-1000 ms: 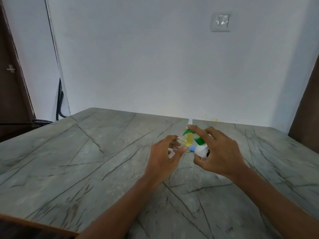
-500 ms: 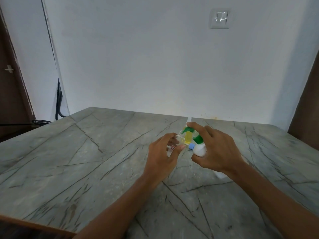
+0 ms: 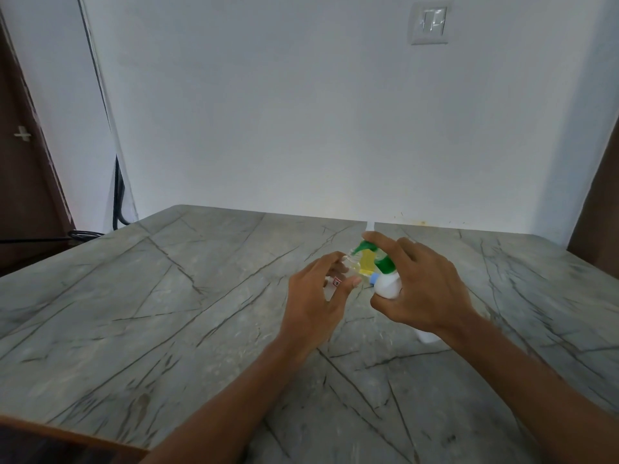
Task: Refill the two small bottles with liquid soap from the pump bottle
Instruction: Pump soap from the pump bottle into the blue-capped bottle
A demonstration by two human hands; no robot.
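Two hands meet just right of frame centre, over the grey veined table (image 3: 167, 313). The left hand (image 3: 315, 296) pinches a clear small bottle (image 3: 346, 267) between thumb and curled fingers, upright or nearly so, its open mouth toward the upper right. The right hand (image 3: 428, 286) is wrapped round the white pump bottle (image 3: 388, 285), with its index finger (image 3: 378, 239) laid across the green pump head (image 3: 383, 262).

Key relation: the nozzle (image 3: 359, 246) points left in the frame and its tip sits right at the small bottle's mouth, touching or just above it; the blur makes it impossible to tell which. The pump bottle's long axis leans, top toward the upper left and base toward the lower right under the wrist. The small bottle is therefore left of and slightly below the pump grip, and the left hand is the nearer one to it.

Judgement: this is the dispensing step. The next press needs the nozzle tip to stay over that narrow mouth, or soap will run down the outside.

A yellow patch (image 3: 366, 262) shows behind the nozzle, either liquid or a second bottle, and I cannot tell which. A blue bit (image 3: 374, 278) sits at the pump bottle's neck. A white piece (image 3: 425, 336) shows below the right wrist and is unclear. A wall switch (image 3: 430, 23) is at the upper right.
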